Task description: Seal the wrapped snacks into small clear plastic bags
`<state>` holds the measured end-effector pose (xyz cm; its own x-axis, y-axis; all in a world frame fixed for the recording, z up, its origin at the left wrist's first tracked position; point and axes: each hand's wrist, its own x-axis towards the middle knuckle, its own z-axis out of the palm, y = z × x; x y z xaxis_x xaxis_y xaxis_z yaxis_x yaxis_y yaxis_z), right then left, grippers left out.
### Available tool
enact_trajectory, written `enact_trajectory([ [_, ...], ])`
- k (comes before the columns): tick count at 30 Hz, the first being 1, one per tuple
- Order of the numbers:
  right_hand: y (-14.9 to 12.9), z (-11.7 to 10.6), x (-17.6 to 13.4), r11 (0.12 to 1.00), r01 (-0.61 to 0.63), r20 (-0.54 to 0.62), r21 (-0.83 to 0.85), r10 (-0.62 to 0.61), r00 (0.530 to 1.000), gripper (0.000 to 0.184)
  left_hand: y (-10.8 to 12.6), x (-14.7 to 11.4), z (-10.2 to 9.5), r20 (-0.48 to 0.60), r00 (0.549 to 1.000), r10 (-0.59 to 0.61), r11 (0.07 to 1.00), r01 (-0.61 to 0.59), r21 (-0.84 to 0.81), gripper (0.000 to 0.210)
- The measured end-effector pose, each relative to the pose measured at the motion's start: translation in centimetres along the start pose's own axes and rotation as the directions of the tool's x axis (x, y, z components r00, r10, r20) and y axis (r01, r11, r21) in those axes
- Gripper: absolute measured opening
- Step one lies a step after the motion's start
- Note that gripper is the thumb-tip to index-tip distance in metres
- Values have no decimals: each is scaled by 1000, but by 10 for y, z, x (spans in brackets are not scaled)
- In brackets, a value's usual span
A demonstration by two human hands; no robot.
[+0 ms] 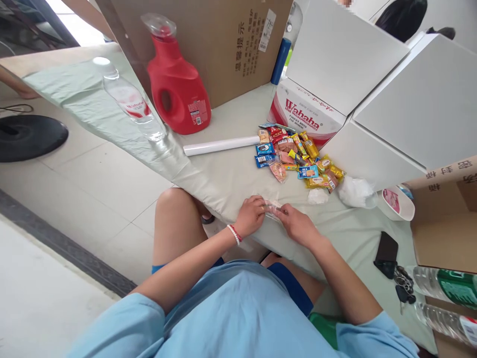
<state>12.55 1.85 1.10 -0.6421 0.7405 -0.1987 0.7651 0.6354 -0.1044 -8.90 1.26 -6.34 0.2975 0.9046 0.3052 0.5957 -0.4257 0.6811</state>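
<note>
Nearest the person, the left hand (pixel 250 215) and the right hand (pixel 300 226) each pinch a clear plastic wrapper (pixel 274 206) between thumb and fingers. It sits between them, just over the near edge of the bench (pixel 227 184); what it contains, if anything, is too small to tell. Thin film like this could slip from a light pinch, or tear suddenly under an uneven pull, and anything inside might drop to the lap or floor, the edge being so close.

Just beyond, a crumpled white plastic piece (pixel 318 196) and a filmy plastic bag (pixel 357 192) could easily be confused with the wrapper or dragged by a sleeve. The snack packets (pixel 286 145) behind lie loosely heaped, so a knock may scatter them. The white roll (pixel 221 145) could roll if nudged. Farther left, the water bottle (pixel 130 102) stands near the edge, where a bump against the cloth might topple it.
</note>
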Motion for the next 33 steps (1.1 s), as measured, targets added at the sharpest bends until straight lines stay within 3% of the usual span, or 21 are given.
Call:
enact_trajectory([
  [2, -12, 11, -9, 999, -17, -13, -32, 16, 1000, 55, -8, 0, -5, -141, 975, -169, 981, 153, -122, 29],
  [5, -19, 20, -12, 998, -49, -56, -39, 47, 997, 55, -7, 16, -12, -273, 838, -472, 881, 437, -181, 29],
  [6, -20, 20, -11, 998, -58, -63, -35, 56, 996, 56, -4, 25, -14, -260, 810, -525, 851, 501, -156, 34],
  [8, -21, 19, -8, 998, -64, -71, -20, 62, 996, 55, 4, 42, -17, -149, 811, -565, 823, 566, -40, 45],
  [11, -19, 14, -8, 998, -52, -92, 39, 55, 994, 55, 13, 57, -24, 82, 838, -539, 832, 516, 203, 49],
  [15, -10, 14, -16, 975, 23, -151, 222, 11, 988, 50, 16, 47, -43, 235, 853, -465, 871, 393, 296, 21],
  [17, -7, 16, -19, 956, 60, -175, 288, -10, 985, 45, 22, 38, -51, 230, 860, -455, 881, 399, 253, 12],
  [20, -10, 20, -20, 948, 48, -187, 316, 12, 982, 44, 40, 32, -48, 115, 892, -436, 888, 406, 218, 9],
  [22, -13, 22, -18, 946, 13, -199, 324, 54, 979, 45, 55, 30, -34, 61, 913, -404, 896, 381, 228, 13],
  [26, -10, 27, -18, 902, 34, -254, 430, 85, 963, 39, 78, 17, 6, 120, 952, -281, 914, 228, 335, 30],
  [28, -2, 30, -22, 842, -27, -307, 539, 226, 925, 38, 80, 5, 22, 163, 970, -180, 902, 97, 421, 38],
  [29, 3, 32, -25, 808, -107, -332, 580, 354, 874, 38, 80, -1, 28, 186, 974, -132, 890, 34, 454, 43],
  [31, 13, 38, -32, 742, -314, -362, 593, 594, 719, 38, 76, -12, 35, 227, 972, -61, 871, -59, 488, 52],
  [32, 17, 42, -37, 720, -406, -358, 563, 655, 665, 38, 74, -16, 37, 235, 971, -46, 865, -79, 495, 54],
  [33, 20, 45, -41, 714, -473, -333, 516, 677, 657, 39, 71, -19, 37, 234, 972, -37, 863, -87, 497, 55],
])
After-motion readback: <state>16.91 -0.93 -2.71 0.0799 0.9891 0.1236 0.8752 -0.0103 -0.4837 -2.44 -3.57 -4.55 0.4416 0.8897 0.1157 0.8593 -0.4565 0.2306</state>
